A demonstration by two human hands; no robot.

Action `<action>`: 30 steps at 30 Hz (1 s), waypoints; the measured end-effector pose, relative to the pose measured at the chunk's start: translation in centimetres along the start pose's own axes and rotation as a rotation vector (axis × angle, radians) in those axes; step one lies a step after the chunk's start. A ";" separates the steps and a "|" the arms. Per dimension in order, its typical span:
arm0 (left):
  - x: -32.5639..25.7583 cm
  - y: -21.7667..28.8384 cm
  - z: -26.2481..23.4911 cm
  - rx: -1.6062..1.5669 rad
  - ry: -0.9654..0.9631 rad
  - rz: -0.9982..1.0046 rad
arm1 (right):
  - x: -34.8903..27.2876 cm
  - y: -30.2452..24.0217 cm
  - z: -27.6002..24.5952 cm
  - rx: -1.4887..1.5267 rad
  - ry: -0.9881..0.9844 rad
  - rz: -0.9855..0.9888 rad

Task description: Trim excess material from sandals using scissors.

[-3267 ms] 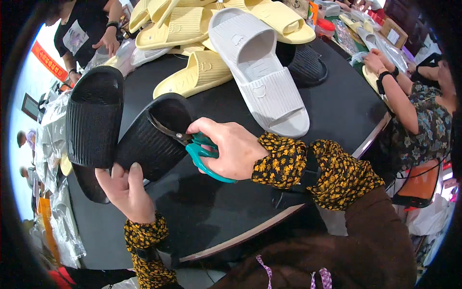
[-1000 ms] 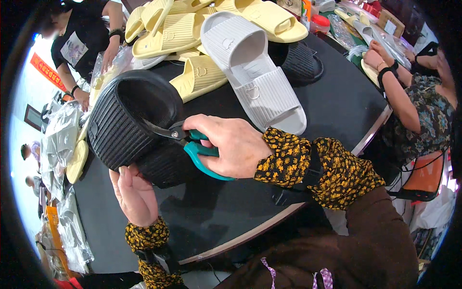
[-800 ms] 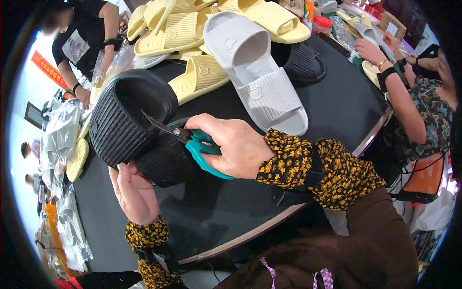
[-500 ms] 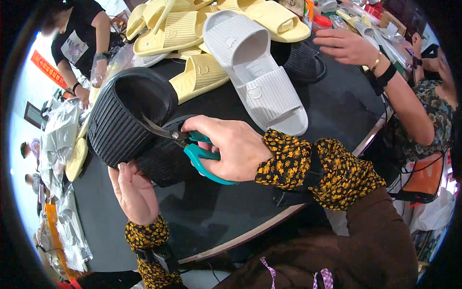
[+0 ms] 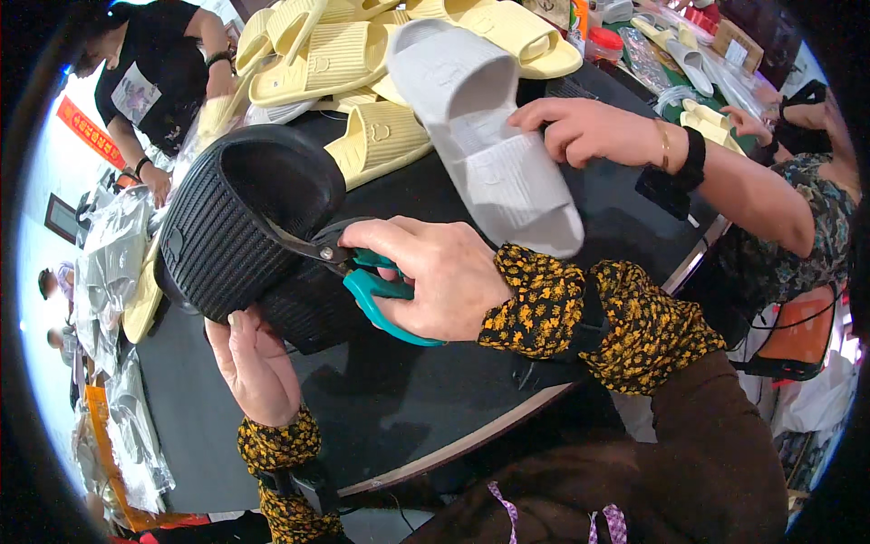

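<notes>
A ribbed black slide slipper point(image 5: 213, 231) is held up from below by my left hand point(image 5: 258, 367), its fingers closed at the strap's lower edge. A second dark ribbed piece point(image 5: 308, 313) shows beneath it, partly hidden. My right hand point(image 5: 453, 276) grips teal-handled scissors point(image 5: 372, 295). Their blades reach into the slipper's foot opening, beside the strap's edge; how far apart they are I cannot tell. Just beyond my right hand lies a light grey slide slipper point(image 5: 485, 168), with another person's hand point(image 5: 594, 131) at its side.
Pale yellow slippers point(image 5: 326, 59) are piled at the far side of the black table point(image 5: 399, 408). Plastic-wrapped items point(image 5: 118, 245) line the left. Another person point(image 5: 159, 77) stands at the far left. A red-lidded jar point(image 5: 604, 43) and packages sit at the far right.
The other person's hand on the right has moved left to the grey slipper. The black slipper beside the grey one is mostly out of sight. My hands and scissors have barely moved.
</notes>
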State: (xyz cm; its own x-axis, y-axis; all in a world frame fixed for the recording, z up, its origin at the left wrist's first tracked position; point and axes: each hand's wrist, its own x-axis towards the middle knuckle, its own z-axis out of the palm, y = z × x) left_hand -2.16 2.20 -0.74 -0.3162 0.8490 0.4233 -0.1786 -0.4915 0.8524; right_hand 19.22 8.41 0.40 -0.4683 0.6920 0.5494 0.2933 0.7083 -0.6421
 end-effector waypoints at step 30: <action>-0.7 -0.8 -0.1 0.117 -0.073 0.114 | 0.4 -0.2 -0.5 0.106 0.053 -0.006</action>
State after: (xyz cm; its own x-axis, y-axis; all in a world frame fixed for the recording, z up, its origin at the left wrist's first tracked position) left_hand -1.89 1.95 -1.75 -0.2591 0.8029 0.5369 -0.0347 -0.5632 0.8256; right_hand 19.41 8.61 0.98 -0.4244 0.6960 0.5792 0.1998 0.6958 -0.6899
